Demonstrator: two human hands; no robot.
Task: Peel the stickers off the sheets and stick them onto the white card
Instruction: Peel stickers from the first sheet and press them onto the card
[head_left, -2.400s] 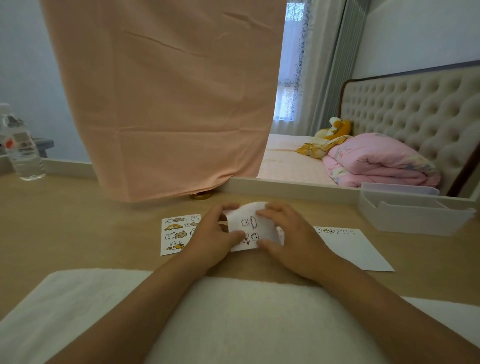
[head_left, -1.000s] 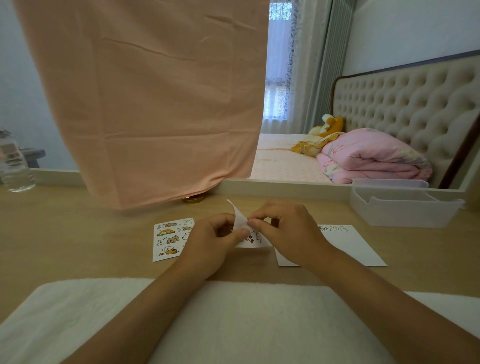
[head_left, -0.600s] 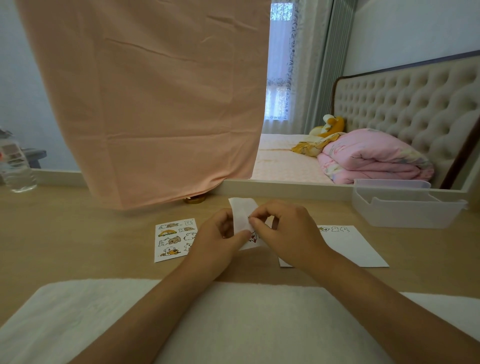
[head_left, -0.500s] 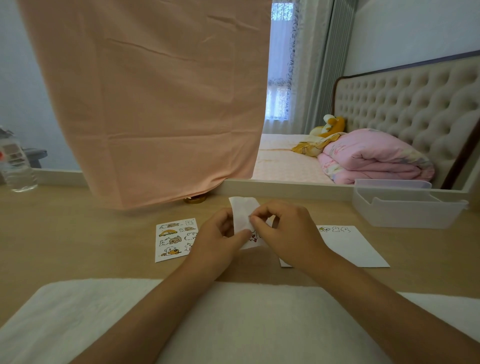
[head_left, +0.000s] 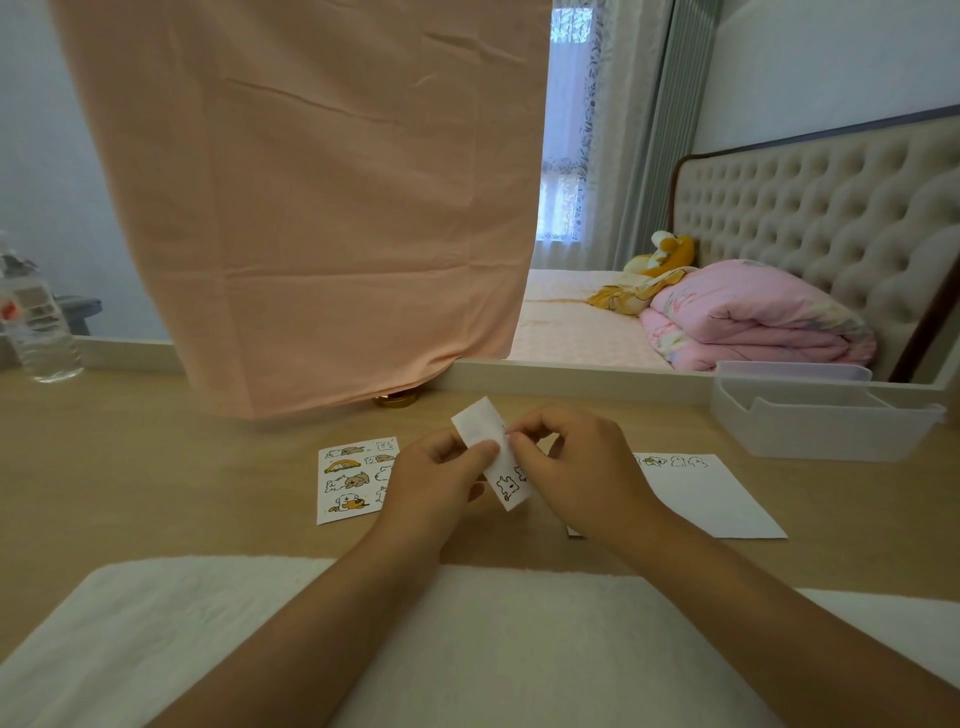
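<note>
Head view, one frame.

- Centre of frame: left hand (head_left: 436, 483) and right hand (head_left: 576, 467) meet just above the wooden table (head_left: 156, 467).
- Between them is a bent sticker sheet (head_left: 478, 423). Its plain white back is turned up at the top, and a small dog drawing shows at its lower end.
- Left hand: thumb and curled fingers pinch the sheet's left edge.
- Right hand: fingers curled, thumb and forefinger tip nip the sheet's right edge. Whether a sticker is lifted there is too small to tell.
- Left of the hands: a second sticker sheet (head_left: 348, 478) lies flat on the table, its right edge hidden by the left hand.
- Right of the hands: the white card (head_left: 711, 499) lies flat, partly under the right wrist. A short row of stickers (head_left: 675, 461) runs along its far edge.
- Bottom of frame: white towel (head_left: 467, 649) under both forearms.
- Right edge: clear plastic bin (head_left: 821, 421).
- Far left: water bottle (head_left: 39, 322).
- Upper centre: hanging peach cloth (head_left: 311, 208).
</note>
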